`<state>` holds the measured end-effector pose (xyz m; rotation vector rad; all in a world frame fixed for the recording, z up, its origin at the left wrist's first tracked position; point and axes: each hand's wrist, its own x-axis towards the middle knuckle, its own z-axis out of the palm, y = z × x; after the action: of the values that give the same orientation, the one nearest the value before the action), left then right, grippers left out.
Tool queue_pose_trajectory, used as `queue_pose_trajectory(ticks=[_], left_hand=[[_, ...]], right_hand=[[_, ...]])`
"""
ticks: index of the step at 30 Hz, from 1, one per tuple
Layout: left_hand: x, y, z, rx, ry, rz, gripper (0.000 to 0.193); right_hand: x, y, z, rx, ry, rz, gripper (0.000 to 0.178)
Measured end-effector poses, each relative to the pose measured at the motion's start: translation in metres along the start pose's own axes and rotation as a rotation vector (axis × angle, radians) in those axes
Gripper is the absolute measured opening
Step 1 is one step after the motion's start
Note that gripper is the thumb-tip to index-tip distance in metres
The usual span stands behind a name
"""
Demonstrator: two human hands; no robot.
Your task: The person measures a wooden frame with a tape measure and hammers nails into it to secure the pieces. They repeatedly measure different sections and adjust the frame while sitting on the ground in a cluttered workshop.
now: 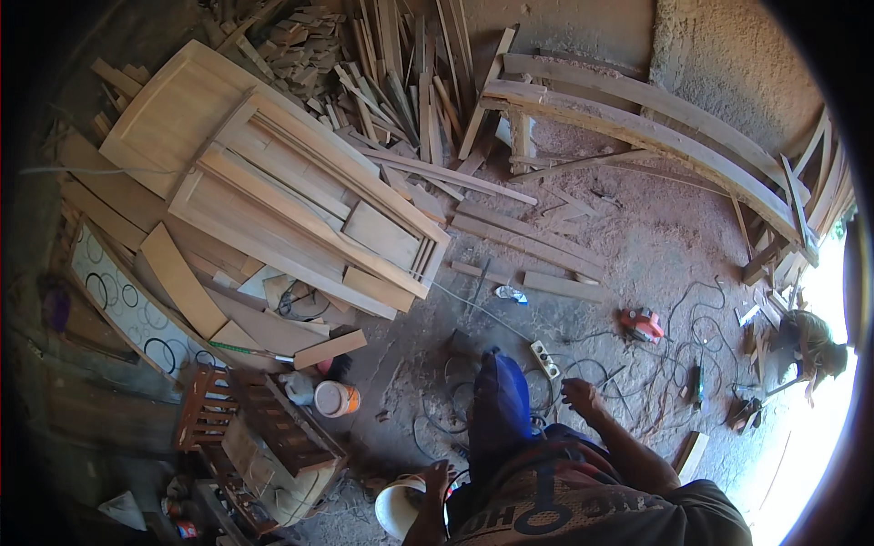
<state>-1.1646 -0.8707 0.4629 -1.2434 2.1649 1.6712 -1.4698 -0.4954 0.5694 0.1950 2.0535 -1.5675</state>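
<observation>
My right hand (583,399) hangs in front of my body with its fingers loosely bent and apart, and nothing shows in it. Beyond it on the floor lies a white power strip (544,360) with cables around it. Low on the other side, my left hand (439,477) is beside a white bucket (399,510). Its fingers are small and dark here, so I cannot see whether they touch the bucket or hold anything. A blue-clad leg (501,400) of mine is stretched forward between the two hands.
Wooden door panels (300,196) lie stacked at the left. A curved timber frame (637,127) stands at the back right. Looping cables and a red power tool (643,325) lie on the floor. Another person (810,350) crouches at the far right. A slatted wooden chair (264,446) stands left.
</observation>
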Motion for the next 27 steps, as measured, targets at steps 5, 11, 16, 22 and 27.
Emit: queue_pose_trajectory(ticks=[5,11,16,22,27], left_hand=[[0.109,0.118,0.017,-0.386,0.045,-0.349,0.024],[0.235,0.159,0.016,-0.307,-0.191,-0.543,0.019],[0.327,0.274,-0.011,-0.171,-0.088,-0.348,0.027],[0.454,0.382,-0.032,-0.601,0.162,-0.235,0.029],[0.484,0.434,0.0,-0.63,0.084,-0.233,0.029]], right_hand=[[0.071,-0.112,0.004,-0.12,0.178,-0.248,0.04],[0.243,-0.32,-0.078,-0.205,0.775,-0.803,0.079],[0.299,-0.458,-0.086,-0.249,0.986,-0.977,0.075],[0.379,-0.46,-0.031,-0.021,0.59,-0.741,0.066],[0.45,-0.447,-0.005,-0.094,0.478,-0.6,0.06]])
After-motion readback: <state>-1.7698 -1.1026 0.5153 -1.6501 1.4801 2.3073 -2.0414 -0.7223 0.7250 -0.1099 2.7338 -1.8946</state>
